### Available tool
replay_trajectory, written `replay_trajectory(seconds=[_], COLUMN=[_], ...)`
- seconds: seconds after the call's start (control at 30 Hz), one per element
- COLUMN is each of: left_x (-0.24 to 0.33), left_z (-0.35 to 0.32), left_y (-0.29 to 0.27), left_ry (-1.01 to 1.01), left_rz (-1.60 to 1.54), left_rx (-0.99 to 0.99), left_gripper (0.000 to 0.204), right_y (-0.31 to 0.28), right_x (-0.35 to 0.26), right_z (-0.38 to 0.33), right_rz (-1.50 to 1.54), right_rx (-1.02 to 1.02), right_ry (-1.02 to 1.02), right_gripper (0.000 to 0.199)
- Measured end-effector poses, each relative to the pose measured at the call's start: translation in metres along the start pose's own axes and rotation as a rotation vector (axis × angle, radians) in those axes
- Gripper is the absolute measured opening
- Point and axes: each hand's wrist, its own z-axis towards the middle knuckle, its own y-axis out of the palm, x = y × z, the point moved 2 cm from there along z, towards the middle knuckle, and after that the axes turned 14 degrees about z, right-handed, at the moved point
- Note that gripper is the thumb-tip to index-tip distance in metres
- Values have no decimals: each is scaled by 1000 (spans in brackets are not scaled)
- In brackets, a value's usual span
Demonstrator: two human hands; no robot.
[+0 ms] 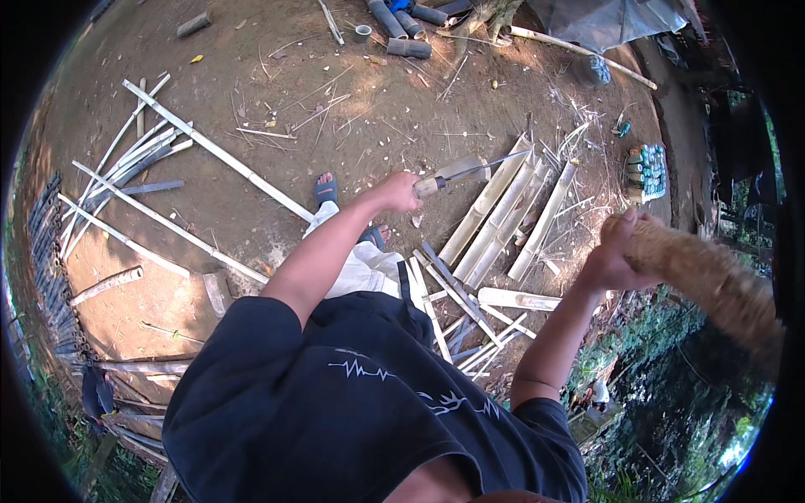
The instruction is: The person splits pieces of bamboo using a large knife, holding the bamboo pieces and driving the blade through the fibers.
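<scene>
My left hand point(397, 192) is closed round the wooden handle of a machete point(466, 170). Its blade points right and its tip overlaps the far end of the split bamboo lengths point(486, 210) on the ground; whether they touch I cannot tell. Raised at the right, my right hand point(619, 261) grips a thick, rough, pale brown log point(708, 272), which reaches toward the right rim and blurs at its far end. Another split bamboo piece point(543, 220) lies right of the others, hollow side up.
Long bamboo strips point(231, 162) lie in a heap at the left. More strips point(461, 293) are scattered by my legs. Dark bamboo sections point(409, 48) and a small cup point(362, 33) sit at the far side. A pack of bottles point(647, 174) stands at the right, before greenery.
</scene>
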Motion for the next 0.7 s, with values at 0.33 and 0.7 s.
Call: replay_trajectory(seconds=[0.33,0.7], left_x=[-31,11], left_z=[15,50], left_y=[5,4], left_ry=[-255,-220], left_rz=[25,330], left_rx=[-302,163], left_gripper=[30,30], right_y=[-40,-1], right_x=[140,111], right_z=[-132,-130], right_rz=[-712,-174], right_rx=[-795,-285], right_ry=[996,504], right_gripper=[73,60])
